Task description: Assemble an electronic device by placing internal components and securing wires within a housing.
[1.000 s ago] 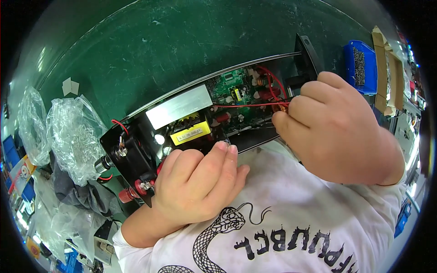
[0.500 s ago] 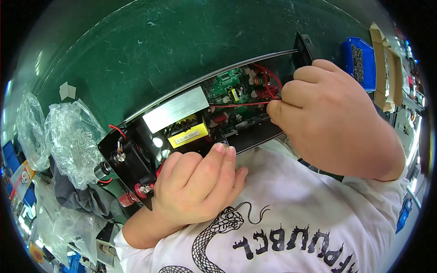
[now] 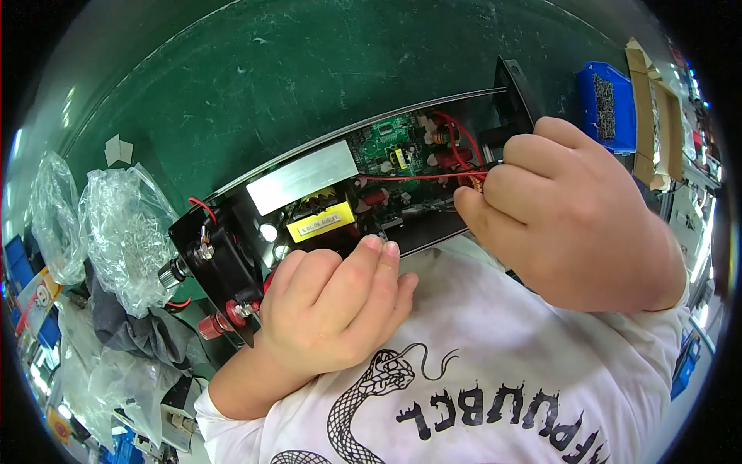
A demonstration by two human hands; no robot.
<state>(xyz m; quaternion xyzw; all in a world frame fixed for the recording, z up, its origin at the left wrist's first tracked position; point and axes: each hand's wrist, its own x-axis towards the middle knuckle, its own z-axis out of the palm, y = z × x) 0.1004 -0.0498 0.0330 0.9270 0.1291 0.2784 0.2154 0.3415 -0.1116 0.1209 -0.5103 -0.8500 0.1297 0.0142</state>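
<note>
At the left edge of the green bench (image 3: 255,85) lie crumpled clear plastic bags (image 3: 116,224) over a grey cloth (image 3: 143,332), close enough to the open power-supply chassis (image 3: 348,201) that a shove of the unit could drag them along. The chassis lies slantwise across the near side of the bench, its black end panel (image 3: 212,267) with the red terminal posts (image 3: 224,317) toward the left. The left hand (image 3: 336,309) rests curled against the near wall of the chassis, fingertips just over the rim beside the yellow-labelled transformer (image 3: 313,224), steadying rather than clamping; if that hold is light, the case may slide or tip. Further right, the silver heat sink (image 3: 301,176) and the green circuit board (image 3: 394,147) sit exposed. The right hand (image 3: 572,224) is clenched, its thumb and forefinger pinched on a small copper-wound coil (image 3: 473,183) where the thin red wire (image 3: 410,178) runs taut across the board. A hard pull there could, I judge, strain the wire's joint or snag neighbouring parts, and the fist hides what it works on. The blue parts bin (image 3: 607,104) and cardboard box (image 3: 653,124) by the right edge stand well apart.
</note>
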